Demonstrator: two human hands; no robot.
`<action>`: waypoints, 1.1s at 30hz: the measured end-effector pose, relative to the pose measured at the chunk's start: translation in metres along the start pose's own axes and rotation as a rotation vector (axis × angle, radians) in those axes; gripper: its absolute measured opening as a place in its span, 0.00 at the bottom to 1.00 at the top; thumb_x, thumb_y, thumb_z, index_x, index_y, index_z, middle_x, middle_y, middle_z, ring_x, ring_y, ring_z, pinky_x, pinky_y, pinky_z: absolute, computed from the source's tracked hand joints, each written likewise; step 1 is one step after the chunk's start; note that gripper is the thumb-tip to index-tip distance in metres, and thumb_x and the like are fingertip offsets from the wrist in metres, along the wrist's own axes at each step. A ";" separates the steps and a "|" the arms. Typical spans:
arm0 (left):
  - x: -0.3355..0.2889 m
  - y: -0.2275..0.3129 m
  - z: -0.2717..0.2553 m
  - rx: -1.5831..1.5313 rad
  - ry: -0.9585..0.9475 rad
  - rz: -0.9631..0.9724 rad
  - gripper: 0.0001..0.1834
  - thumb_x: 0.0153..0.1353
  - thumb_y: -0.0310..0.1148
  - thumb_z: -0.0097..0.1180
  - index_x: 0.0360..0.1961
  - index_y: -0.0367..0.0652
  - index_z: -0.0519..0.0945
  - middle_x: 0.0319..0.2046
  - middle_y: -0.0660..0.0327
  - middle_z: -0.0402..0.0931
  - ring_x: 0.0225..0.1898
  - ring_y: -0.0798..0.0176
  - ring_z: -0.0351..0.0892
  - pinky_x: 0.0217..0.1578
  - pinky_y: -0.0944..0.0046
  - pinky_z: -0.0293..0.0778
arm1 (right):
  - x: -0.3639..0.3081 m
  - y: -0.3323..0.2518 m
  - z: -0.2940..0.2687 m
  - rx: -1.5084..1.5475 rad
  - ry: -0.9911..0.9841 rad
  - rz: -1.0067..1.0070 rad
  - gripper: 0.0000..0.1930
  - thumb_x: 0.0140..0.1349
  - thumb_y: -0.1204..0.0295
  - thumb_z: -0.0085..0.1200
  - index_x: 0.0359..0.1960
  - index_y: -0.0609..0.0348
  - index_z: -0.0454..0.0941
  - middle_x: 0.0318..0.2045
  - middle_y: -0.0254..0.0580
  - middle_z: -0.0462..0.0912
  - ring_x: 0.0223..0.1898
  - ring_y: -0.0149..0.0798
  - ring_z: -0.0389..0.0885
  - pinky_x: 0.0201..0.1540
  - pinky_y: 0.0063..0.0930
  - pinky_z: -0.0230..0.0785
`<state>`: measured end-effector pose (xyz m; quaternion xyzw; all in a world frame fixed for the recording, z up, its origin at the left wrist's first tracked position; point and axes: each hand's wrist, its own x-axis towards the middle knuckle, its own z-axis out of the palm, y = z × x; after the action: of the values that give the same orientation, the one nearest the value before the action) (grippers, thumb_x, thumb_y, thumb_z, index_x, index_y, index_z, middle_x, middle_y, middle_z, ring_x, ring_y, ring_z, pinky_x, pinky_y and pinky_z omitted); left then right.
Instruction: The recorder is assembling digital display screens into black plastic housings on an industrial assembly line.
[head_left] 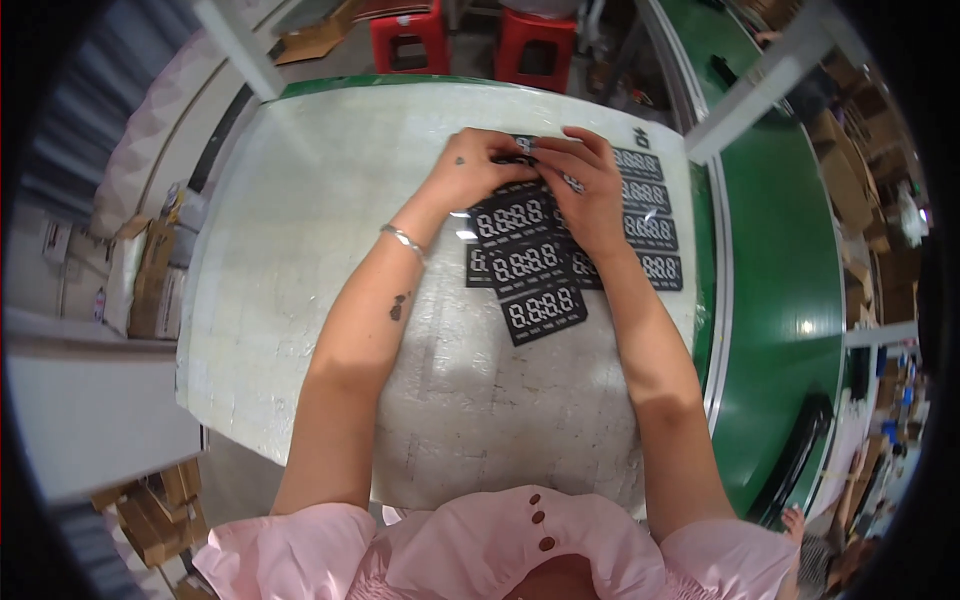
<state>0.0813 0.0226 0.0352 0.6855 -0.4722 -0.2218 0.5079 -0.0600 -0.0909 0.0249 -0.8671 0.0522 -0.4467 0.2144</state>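
Black digit-panel strip (526,262) is lying on the pale table (290,240), its long axis running from the grip toward half past five. From where I'm standing, the left hand (470,172) and right hand (590,192) are both pinching its top end, about equally near. Loose digit panels (650,232) are lying around three to five o'clock, and the right forearm (655,330) is partly covering them.

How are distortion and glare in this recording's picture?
Head view: fisheye curvature bows the white table's edges, and the corners go black; head view: bright reflections on the green surface; head view: digit outlines on the black panels are clear, smaller print soft.
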 end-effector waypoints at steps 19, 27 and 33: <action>0.016 -0.019 -0.012 -0.429 -0.300 -0.257 0.10 0.59 0.30 0.57 0.38 0.34 0.81 0.30 0.59 0.82 0.34 0.68 0.80 0.38 0.70 0.74 | -0.007 -0.065 -0.041 0.110 -0.198 0.112 0.07 0.48 0.78 0.61 0.30 0.58 0.80 0.46 0.40 0.77 0.49 0.42 0.70 0.50 0.31 0.64; 0.011 -0.008 0.005 0.563 0.148 0.299 0.14 0.56 0.40 0.59 0.38 0.43 0.82 0.36 0.56 0.82 0.43 0.52 0.77 0.46 0.56 0.72 | -0.013 -0.093 -0.113 0.475 0.128 0.569 0.06 0.55 0.79 0.61 0.34 0.63 0.79 0.30 0.31 0.80 0.34 0.26 0.74 0.40 0.19 0.66; -0.003 0.058 0.016 -0.321 0.092 0.128 0.18 0.62 0.43 0.55 0.41 0.38 0.82 0.48 0.56 0.77 0.51 0.61 0.72 0.54 0.61 0.65 | -0.016 -0.059 -0.132 0.679 0.390 0.659 0.06 0.59 0.78 0.59 0.37 0.64 0.79 0.31 0.33 0.81 0.32 0.21 0.75 0.39 0.14 0.68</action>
<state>0.0428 0.0149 0.0812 0.5736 -0.4496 -0.2302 0.6449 -0.1809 -0.0757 0.1048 -0.5865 0.2138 -0.5006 0.5997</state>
